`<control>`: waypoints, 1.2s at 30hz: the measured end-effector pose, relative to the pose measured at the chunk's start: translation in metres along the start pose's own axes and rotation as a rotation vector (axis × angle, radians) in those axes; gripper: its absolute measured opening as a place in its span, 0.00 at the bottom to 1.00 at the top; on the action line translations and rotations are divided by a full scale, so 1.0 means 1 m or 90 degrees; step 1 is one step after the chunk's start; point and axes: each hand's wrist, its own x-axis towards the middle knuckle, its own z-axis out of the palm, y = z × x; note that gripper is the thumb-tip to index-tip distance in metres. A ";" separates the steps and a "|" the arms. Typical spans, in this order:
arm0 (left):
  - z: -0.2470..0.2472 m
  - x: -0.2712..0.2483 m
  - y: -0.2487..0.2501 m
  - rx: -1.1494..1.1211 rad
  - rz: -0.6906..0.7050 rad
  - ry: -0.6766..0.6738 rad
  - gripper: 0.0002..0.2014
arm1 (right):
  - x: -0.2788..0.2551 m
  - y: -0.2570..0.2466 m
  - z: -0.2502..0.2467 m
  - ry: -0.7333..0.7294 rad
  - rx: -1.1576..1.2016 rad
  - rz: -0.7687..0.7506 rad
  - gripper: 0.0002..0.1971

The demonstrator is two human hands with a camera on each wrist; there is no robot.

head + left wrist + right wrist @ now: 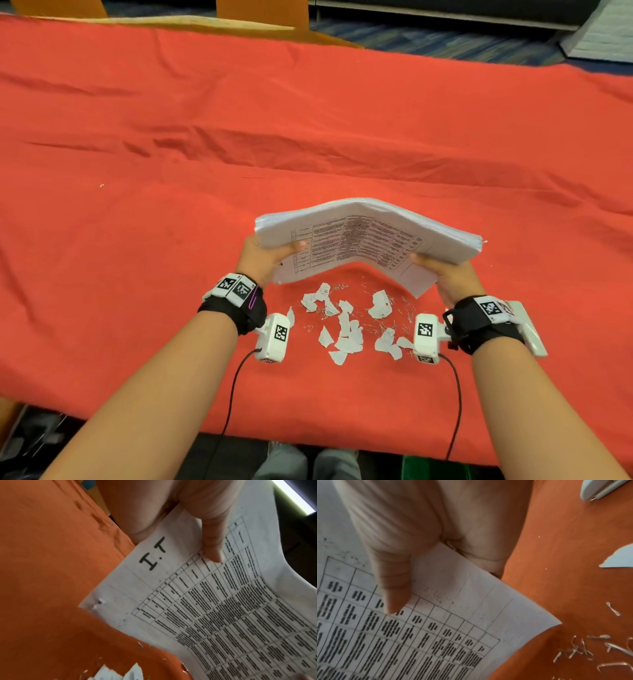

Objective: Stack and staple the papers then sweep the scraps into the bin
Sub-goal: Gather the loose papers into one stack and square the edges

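Note:
A thick stack of printed papers [370, 236] is held in the air over the red cloth, bowed upward in the middle. My left hand [274, 253] grips its left end, thumb on the top sheet [211, 540], near a corner with staple holes. My right hand [438, 267] grips the right end, thumb on top [393, 581]. The fingers of both hands are hidden under the stack. Torn paper scraps [346, 325] and loose bent staples [404, 311] lie on the cloth just below the papers, between my wrists.
A white stapler [599, 489] lies on the cloth to the right of my right wrist, partly hidden behind it [529, 329]. The red cloth [308, 120] stretches far left and back. Something green [445, 469] shows below the table's near edge.

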 end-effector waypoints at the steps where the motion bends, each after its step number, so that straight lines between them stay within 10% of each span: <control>1: -0.001 0.000 -0.004 0.000 -0.006 0.000 0.17 | 0.000 0.002 0.000 0.003 -0.005 0.003 0.23; 14: 0.008 -0.003 -0.006 0.022 -0.057 0.055 0.14 | 0.003 0.016 -0.002 0.095 -0.060 0.096 0.17; 21: 0.030 0.000 0.060 0.150 0.116 0.007 0.07 | 0.018 -0.067 -0.011 0.204 -0.361 -0.204 0.55; 24: 0.049 -0.005 0.081 0.239 0.170 -0.039 0.06 | 0.010 -0.111 0.023 0.059 -0.566 -0.323 0.47; 29: 0.066 -0.018 0.104 0.365 0.285 -0.085 0.17 | 0.009 -0.125 0.042 -0.117 -0.517 -0.226 0.07; 36: 0.032 -0.012 0.114 0.063 0.220 -0.088 0.07 | -0.004 -0.118 0.000 -0.009 -0.196 -0.225 0.08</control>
